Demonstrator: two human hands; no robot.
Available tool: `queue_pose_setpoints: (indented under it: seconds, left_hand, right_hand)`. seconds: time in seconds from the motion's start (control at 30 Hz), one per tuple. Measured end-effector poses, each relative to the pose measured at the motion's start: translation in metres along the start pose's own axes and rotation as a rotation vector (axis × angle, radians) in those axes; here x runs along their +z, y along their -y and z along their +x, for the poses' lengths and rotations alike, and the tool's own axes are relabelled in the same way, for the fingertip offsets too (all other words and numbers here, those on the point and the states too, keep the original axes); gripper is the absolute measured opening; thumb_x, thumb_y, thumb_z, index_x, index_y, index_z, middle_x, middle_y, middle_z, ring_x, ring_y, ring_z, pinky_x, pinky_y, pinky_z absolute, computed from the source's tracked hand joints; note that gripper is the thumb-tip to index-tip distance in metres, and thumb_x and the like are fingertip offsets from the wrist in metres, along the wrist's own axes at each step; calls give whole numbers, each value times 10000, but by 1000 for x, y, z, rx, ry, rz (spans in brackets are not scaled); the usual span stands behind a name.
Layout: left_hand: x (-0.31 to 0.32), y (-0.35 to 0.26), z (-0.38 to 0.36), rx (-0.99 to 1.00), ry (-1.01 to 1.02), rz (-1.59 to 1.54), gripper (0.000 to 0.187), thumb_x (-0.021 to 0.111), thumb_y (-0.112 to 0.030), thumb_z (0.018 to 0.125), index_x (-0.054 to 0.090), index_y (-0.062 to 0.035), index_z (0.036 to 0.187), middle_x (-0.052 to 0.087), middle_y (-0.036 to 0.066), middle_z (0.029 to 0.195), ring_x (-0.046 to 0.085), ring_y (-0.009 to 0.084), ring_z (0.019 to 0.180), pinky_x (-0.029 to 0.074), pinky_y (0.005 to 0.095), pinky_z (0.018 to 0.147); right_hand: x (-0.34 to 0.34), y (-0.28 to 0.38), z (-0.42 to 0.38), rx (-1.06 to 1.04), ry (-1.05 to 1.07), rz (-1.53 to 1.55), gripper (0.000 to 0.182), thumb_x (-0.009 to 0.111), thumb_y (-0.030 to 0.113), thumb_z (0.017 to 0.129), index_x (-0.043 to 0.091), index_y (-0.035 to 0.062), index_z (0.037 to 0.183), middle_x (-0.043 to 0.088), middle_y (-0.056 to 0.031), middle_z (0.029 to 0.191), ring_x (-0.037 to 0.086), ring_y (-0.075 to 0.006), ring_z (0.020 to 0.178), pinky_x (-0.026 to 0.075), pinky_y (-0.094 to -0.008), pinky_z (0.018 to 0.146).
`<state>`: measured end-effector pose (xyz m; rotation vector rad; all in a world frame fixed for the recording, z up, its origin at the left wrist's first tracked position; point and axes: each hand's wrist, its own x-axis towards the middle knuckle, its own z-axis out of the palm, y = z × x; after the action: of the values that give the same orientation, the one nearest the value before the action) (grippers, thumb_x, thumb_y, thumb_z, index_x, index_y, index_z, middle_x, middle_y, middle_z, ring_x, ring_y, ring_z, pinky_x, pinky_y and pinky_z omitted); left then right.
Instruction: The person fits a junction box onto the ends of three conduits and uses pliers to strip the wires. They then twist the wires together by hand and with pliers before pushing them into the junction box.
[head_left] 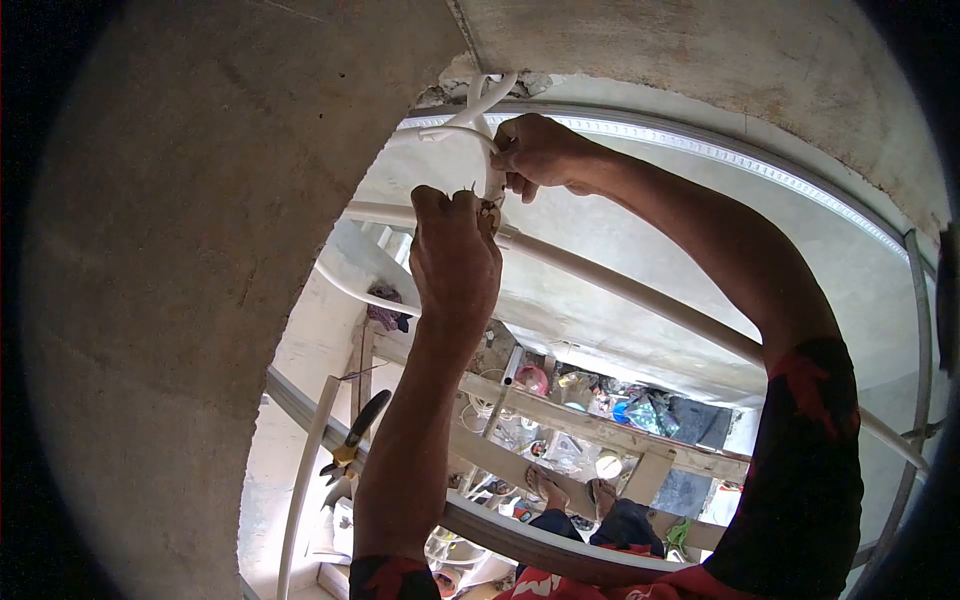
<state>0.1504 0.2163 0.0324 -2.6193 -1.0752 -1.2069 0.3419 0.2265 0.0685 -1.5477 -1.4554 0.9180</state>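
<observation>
Overhead, my right hand is closed, its fingertips pinched at a white flexible conduit that comes down from the broken edge of the ceiling. Just below and to the left, my left hand is raised with its fingers curled closed. A small tan and dark piece shows at its fingertips, too small to name. Thin wire ends stick up above these fingers. Another white conduit loops to the left of my right hand.
Pliers with black and yellow handles hang by a metal rail. Nearby stands a white conduit with wires out of its end. A pale pipe crosses behind my hands. Far below, my feet stand on wooden planks above a cluttered floor.
</observation>
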Motion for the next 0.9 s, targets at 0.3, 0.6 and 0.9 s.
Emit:
queue_pose_setpoints:
  seconds: [0.3, 0.6, 0.9]
  left_hand:
    - [-12, -7, 5, -152, 181, -44, 166, 716, -150, 890, 720, 17, 888, 641, 199, 924, 668, 326, 805, 554, 461, 748]
    - [-8, -8, 3, -163, 180, -60, 188, 712, -202, 913, 720, -15, 896, 661, 194, 924, 687, 346, 842, 543, 478, 759]
    - [-4, -5, 0, -118, 145, -29, 152, 675, -163, 937, 691, -12, 939, 648, 189, 968, 690, 366, 825, 554, 491, 745]
  right_hand:
    - [4, -9, 1, 34, -21, 72, 173, 595, 98, 1019, 615, -74, 1008, 661, -129, 795, 649, -174, 648, 579, -310, 554]
    - [3, 1, -4, -18, -4, -77, 128, 601, 77, 1007, 606, -51, 1013, 664, -129, 800, 654, -161, 650, 569, -296, 527]
    - [1, 2, -2, 44, 49, 16, 132, 595, 56, 1002, 584, -58, 1068, 681, -147, 841, 666, -180, 669, 586, -299, 546]
